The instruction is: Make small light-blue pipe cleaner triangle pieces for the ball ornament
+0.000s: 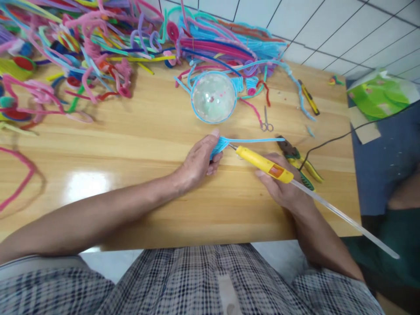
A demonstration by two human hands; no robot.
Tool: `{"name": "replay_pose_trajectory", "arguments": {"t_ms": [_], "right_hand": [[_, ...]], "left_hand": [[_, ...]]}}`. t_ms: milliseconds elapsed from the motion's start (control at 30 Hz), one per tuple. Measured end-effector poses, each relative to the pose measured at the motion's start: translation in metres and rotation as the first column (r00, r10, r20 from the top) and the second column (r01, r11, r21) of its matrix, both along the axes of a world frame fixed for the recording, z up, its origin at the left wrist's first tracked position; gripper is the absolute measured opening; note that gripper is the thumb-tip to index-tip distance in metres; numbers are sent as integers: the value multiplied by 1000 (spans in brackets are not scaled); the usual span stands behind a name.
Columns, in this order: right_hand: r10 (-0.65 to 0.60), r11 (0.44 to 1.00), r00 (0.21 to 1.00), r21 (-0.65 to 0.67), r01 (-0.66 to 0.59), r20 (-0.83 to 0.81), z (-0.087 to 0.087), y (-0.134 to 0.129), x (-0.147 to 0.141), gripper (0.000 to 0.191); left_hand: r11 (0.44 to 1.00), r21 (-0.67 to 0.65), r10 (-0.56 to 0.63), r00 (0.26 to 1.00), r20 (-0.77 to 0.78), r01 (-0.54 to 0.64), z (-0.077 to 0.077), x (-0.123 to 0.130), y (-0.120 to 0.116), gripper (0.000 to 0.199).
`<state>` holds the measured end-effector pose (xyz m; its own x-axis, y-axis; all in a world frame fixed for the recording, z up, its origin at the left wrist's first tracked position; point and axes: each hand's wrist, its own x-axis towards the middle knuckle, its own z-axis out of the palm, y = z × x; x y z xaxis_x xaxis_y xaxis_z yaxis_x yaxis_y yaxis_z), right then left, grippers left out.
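Note:
My left hand [201,158] pinches a small wound bundle of light blue pipe cleaner [220,148] over the middle of the table. One straight strand of it sticks out to the right. My right hand [278,183] grips a yellow hot glue gun [262,162], a long clear glue stick [348,218] jutting from its rear. The gun's metal nozzle points left and meets the right edge of the blue bundle; whether glue is coming out is too small to tell. Just beyond my left hand is a clear plastic dome [213,98] edged in blue.
Pliers [293,155] lie beside my right hand, near a black cord [334,136]. Small scissors [266,124] and a yellow utility knife [309,98] are farther back. Piles of colourful pipe cleaners [216,48] line the tiled wall. A green bag [374,98] and part of another person [393,245] are at right.

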<state>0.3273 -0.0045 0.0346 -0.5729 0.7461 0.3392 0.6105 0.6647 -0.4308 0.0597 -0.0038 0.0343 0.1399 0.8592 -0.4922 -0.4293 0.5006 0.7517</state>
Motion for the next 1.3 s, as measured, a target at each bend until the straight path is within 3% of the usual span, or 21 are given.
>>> {"name": "replay_pose_trajectory", "arguments": {"t_ms": [367,1300], "right_hand": [[21,998,1000,59,-21,12,0,2,-3,23],[-23,1000,998,-15,24,64,-3,-1,2,22]], "left_hand": [[999,31,-28,1000,3,28,-5,-2,-2,60],[1000,14,-19,1000,-13,19,-3,-1,-2,60]]}}
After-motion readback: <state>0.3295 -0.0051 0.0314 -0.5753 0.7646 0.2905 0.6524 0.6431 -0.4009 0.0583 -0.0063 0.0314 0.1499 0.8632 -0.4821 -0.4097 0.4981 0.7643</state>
